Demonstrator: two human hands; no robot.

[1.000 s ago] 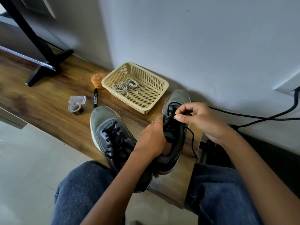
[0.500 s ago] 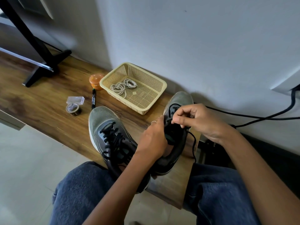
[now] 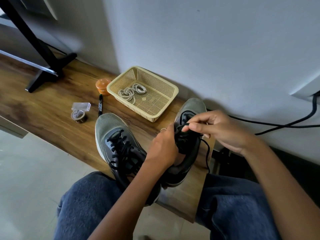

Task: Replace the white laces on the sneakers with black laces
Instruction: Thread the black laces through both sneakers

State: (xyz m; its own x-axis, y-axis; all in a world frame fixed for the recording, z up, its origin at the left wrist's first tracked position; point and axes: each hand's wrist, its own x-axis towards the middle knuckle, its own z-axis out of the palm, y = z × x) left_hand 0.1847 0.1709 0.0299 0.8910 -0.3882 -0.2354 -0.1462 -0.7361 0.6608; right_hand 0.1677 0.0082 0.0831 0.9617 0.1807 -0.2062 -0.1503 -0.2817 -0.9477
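Note:
Two grey-green sneakers sit on a low wooden bench (image 3: 43, 108). The left sneaker (image 3: 117, 141) is threaded with black laces. My left hand (image 3: 162, 146) grips the right sneaker (image 3: 188, 148) at its tongue and side. My right hand (image 3: 214, 129) pinches a black lace (image 3: 207, 149) above the eyelets, and the lace's free end hangs down the shoe's right side. Coiled white laces (image 3: 131, 91) lie in the beige basket (image 3: 171, 94).
An orange jar (image 3: 102, 86), a black marker (image 3: 100, 107), a tape roll (image 3: 78, 116) and a clear box (image 3: 81, 106) lie on the bench's left part. A black stand foot (image 3: 48, 70) is at far left. Black cables (image 3: 285, 124) run along the wall. My knees are below.
My right hand has drawn back from the toe toward the tongue, still pinching the lace. My left hand stays on the shoe.

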